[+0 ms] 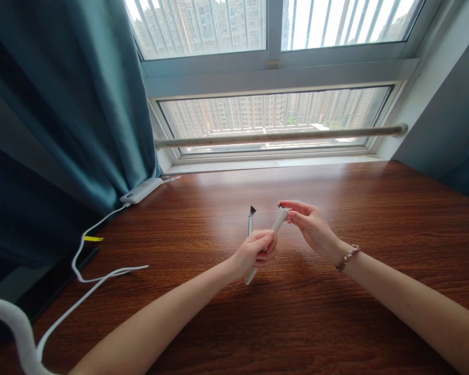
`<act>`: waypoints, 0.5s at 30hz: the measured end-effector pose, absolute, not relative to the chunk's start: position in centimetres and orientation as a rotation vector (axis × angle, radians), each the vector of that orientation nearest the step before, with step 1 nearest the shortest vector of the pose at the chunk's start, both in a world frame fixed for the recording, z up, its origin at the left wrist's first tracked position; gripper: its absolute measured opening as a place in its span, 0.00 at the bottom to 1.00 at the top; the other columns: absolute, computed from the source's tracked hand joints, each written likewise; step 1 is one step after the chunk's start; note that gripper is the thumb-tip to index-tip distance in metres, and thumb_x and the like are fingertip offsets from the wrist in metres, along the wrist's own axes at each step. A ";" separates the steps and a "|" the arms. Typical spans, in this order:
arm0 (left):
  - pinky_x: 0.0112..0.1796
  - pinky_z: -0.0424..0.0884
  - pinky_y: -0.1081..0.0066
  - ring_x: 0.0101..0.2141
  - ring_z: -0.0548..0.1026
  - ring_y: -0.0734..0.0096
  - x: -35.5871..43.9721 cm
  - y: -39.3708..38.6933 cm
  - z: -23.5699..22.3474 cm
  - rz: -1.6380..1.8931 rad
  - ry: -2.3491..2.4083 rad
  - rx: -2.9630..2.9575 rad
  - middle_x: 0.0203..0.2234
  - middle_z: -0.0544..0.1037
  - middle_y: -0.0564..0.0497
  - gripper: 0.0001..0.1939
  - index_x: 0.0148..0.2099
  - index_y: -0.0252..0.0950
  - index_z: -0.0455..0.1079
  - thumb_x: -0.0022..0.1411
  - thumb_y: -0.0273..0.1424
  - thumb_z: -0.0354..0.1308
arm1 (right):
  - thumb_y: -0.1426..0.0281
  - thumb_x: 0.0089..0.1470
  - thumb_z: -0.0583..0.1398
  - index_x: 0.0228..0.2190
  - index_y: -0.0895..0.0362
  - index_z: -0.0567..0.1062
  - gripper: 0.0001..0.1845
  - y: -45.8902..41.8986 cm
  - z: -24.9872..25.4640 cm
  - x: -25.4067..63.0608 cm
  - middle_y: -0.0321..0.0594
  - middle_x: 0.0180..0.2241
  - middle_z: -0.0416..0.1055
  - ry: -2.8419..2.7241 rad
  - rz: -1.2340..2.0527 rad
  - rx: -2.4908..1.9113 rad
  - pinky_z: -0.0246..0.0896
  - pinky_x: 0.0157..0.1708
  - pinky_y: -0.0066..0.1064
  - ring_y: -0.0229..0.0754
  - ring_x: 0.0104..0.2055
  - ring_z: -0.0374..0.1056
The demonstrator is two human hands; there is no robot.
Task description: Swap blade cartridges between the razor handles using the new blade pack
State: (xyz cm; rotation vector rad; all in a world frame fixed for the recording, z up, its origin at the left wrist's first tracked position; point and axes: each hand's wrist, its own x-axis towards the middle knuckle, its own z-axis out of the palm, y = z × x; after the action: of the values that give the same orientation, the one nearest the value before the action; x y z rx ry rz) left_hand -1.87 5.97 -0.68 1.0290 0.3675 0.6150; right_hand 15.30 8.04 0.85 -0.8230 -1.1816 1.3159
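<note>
A white stick-like handle [280, 220] slants through the closed fingers of my left hand [260, 248], its rounded lower end showing beneath the fist. At its upper end, the thumb and fingers of my right hand [310, 221] are bent around a small dark, shiny piece [281, 206]. Whether that piece is joined to the handle I cannot tell. Just beyond my left hand is a slim tool [250, 221] with a pale shaft and a dark, bristle-like tip. Its lower part is hidden behind the hand.
The brown wooden table [355, 208] reaches to a window with a metal rail [281, 137]. On the left, a white power strip [141, 190] with a cable [76, 260] lies by the blue curtain [113, 104]. A thick white curved tube [13, 320] rises at the lower left.
</note>
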 end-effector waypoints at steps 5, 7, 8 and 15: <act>0.11 0.40 0.81 0.11 0.43 0.85 -2.0 6.0 -0.8 0.617 0.332 1.019 0.10 0.49 0.60 0.17 0.22 0.34 0.54 0.59 0.38 0.45 | 0.67 0.41 0.64 0.34 0.54 0.75 0.14 8.4 0.7 15.5 0.40 0.35 0.71 -1.132 1.296 -0.820 0.56 0.30 0.29 0.35 0.29 0.61; 0.12 0.41 0.81 0.11 0.44 0.84 -2.1 6.0 -0.8 0.655 0.336 1.004 0.10 0.49 0.60 0.17 0.22 0.34 0.53 0.60 0.38 0.44 | 0.68 0.40 0.64 0.35 0.54 0.74 0.16 8.5 0.7 15.5 0.39 0.37 0.70 -1.169 1.252 -0.815 0.57 0.31 0.29 0.35 0.30 0.61; 0.12 0.41 0.81 0.11 0.45 0.84 -2.2 6.1 -0.8 0.676 0.343 0.996 0.10 0.49 0.60 0.17 0.22 0.34 0.53 0.60 0.38 0.43 | 0.69 0.38 0.65 0.36 0.53 0.73 0.18 8.5 0.8 15.6 0.39 0.38 0.70 -1.206 1.225 -0.810 0.57 0.32 0.29 0.35 0.31 0.61; 0.12 0.41 0.80 0.11 0.46 0.84 -2.1 6.5 -0.8 0.708 0.432 1.015 0.10 0.49 0.61 0.18 0.22 0.35 0.52 0.59 0.40 0.45 | 0.72 0.37 0.66 0.43 0.51 0.65 0.29 8.3 1.1 15.6 0.39 0.39 0.69 -1.356 1.141 -0.751 0.60 0.32 0.30 0.35 0.31 0.61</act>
State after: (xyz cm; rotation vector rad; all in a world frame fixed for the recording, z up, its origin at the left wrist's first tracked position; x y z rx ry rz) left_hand -2.12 6.48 -0.79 1.0151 0.4317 0.7078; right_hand 15.64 8.28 1.09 -0.7509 -1.3561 1.1408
